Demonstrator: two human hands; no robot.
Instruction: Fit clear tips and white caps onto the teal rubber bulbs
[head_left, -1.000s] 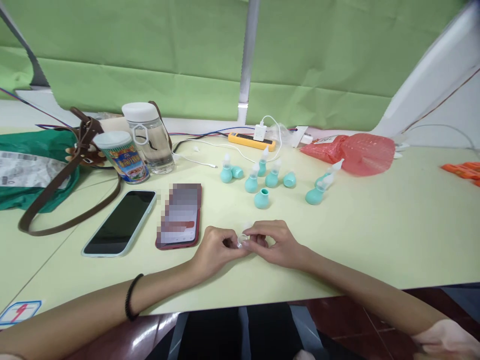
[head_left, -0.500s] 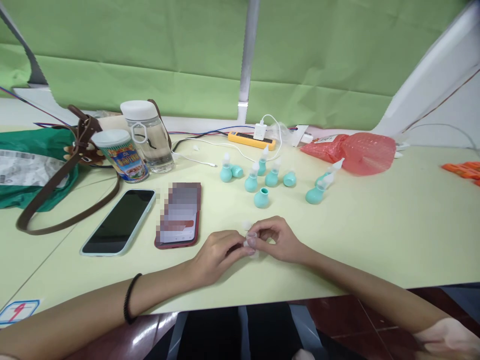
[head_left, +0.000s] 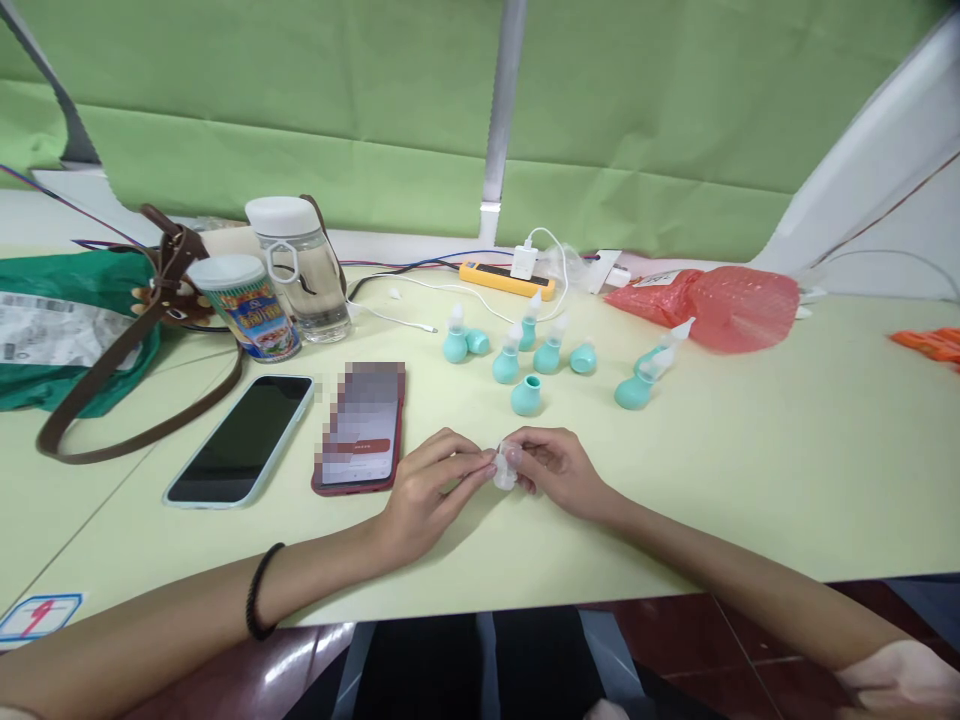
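Piece point(head_left: 505, 474), seemingly plastic, between left hand point(head_left: 433, 492) and right hand point(head_left: 564, 470).

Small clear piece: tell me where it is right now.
In the head view, the small clear piece is slightly right of centre, held between the left hand and right hand, nearer than the upright open teal bulb.

The bulbs point(head_left: 526, 398) are turquoise, the held piece point(head_left: 505, 474) translucent white, the power strip point(head_left: 501, 281) yellow and black.
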